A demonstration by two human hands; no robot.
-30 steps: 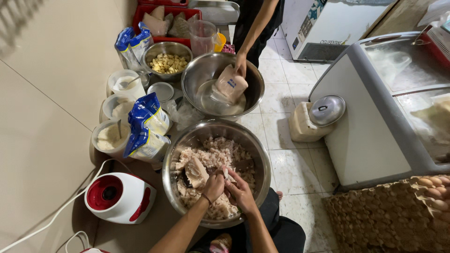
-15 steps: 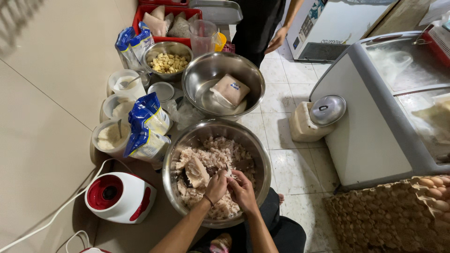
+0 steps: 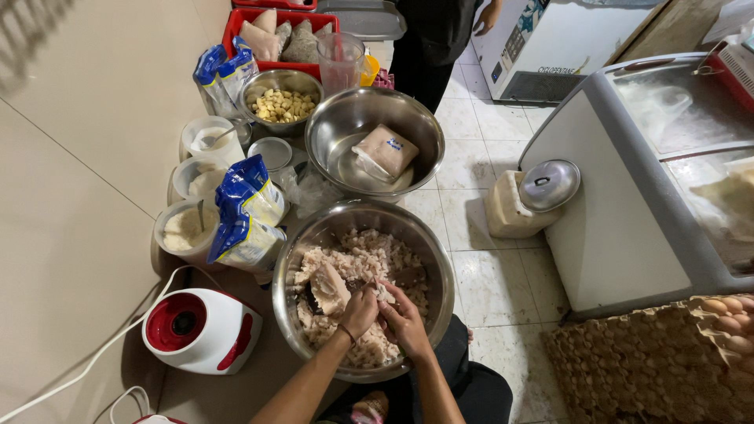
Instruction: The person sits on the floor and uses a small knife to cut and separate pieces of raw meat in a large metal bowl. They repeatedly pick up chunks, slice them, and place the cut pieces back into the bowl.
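Pale, chunky pieces of raw meat (image 3: 357,271) fill the big steel bowl (image 3: 289,259) on the floor in front of you. Your left hand (image 3: 359,312) and right hand (image 3: 404,318) meet over the bowl's near half, fingers curled closed around a small piece, likely to pull it apart. Behind the bowl, a second steel bowl (image 3: 334,126) holds a sealed packet (image 3: 385,151).

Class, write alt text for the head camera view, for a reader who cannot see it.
Two bare hands, the left hand and right hand, work pale chopped meat in a large steel bowl on the floor. Behind it, a second steel bowl holds a sealed packet, with blue bags and tubs of white powder alongside.
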